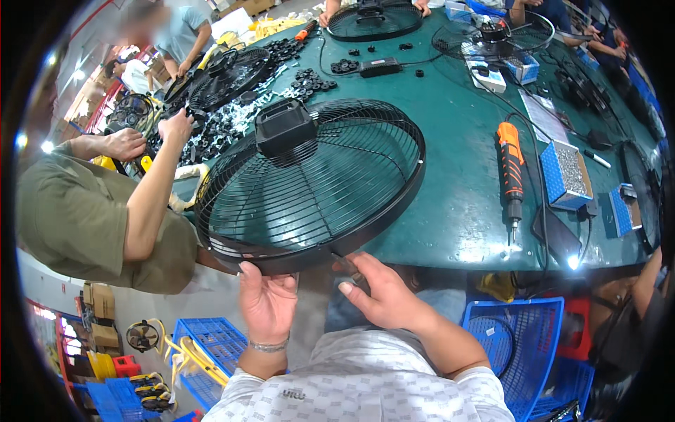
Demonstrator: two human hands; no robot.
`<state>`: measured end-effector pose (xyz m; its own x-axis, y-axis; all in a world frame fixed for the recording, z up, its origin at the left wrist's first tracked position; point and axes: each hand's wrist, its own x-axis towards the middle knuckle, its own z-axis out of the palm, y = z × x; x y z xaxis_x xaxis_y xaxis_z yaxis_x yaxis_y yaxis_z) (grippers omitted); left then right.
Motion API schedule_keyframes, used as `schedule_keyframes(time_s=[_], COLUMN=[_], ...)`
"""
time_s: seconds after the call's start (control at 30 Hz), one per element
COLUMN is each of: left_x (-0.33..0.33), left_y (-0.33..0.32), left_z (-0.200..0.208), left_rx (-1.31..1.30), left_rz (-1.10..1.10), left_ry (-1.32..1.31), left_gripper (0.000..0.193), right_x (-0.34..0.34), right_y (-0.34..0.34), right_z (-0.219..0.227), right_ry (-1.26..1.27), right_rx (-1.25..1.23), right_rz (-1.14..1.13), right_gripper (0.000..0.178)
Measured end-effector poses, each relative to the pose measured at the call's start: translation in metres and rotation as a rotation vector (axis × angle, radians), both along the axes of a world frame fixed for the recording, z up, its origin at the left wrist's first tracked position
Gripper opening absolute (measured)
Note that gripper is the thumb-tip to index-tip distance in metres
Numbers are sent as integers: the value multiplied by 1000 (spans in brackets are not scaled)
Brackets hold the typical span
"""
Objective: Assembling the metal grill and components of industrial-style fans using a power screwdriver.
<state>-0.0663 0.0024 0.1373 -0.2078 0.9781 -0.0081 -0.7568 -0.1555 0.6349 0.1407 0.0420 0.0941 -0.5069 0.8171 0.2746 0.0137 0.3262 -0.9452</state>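
A round black wire fan guard [330, 211] with a square black box [285, 126] on its upper side lies at the front edge of the green table, its near rim jutting over the edge. My left hand [267, 302] is at the near rim, palm up, with the thumb against the band and the other fingers curled at its lower edge. My right hand [383, 292] reaches the same rim a little to the right. Its fingertips are on the band and partly hidden under it, while its thumb sits lower, apart from the rim.
An orange-and-black electric screwdriver [511, 169] lies on the green table [450, 211], left of a blue box of screws [566, 176]. Loose black parts [309, 83] are heaped at far left. A person in an olive shirt [91, 218] works close on my left. Blue crates [520, 344] stand below.
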Motion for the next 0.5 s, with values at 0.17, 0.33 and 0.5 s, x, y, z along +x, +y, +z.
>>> schedule_keyframes(time_s=[0.17, 0.33, 0.5], left_x=[3, 3, 6], left_y=[-3, -3, -11], left_z=[1, -6, -16], left_rx=[-21, 56, 8], left_rz=[-20, -94, -43], left_ry=[-16, 74, 121], left_gripper=[30, 29, 39], right_x=[-6, 4, 4], right_y=[4, 4, 0], right_z=[5, 5, -4], right_ry=[24, -65, -48], right_rx=[52, 17, -29], right_rz=[-57, -37, -42], right_gripper=[38, 37, 34])
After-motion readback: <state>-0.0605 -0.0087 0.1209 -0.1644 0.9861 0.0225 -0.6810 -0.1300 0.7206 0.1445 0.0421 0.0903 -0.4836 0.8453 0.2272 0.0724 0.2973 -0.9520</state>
